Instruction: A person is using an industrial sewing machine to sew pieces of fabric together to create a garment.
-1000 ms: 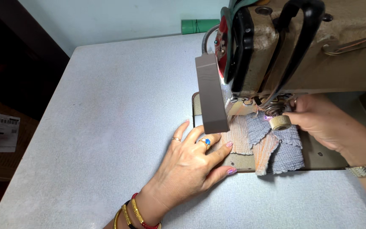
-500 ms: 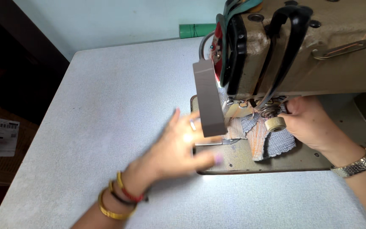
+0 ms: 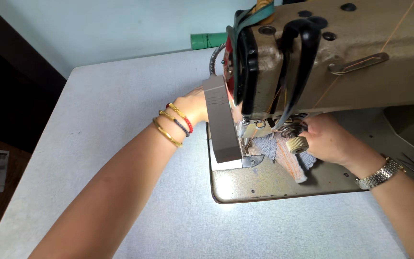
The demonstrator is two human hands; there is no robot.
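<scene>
A sewing workshop: an industrial sewing machine point(image 3: 331, 62) fills the upper right, set into a pale grey tabletop point(image 3: 120, 120).

The scene is brightly and evenly lit; a small lamp under the head of the sewing machine point(image 3: 341, 62) throws a strong white pool onto the metal bed plate point(image 3: 264, 184) and the pale worktop point(image 3: 120, 120) before it, where the surface nearly washes out. The left edge falls off into deep shadow; soft shadows lie under the forearms. Focus is sharp throughout, with slight wide-angle bending at the edges.
</scene>
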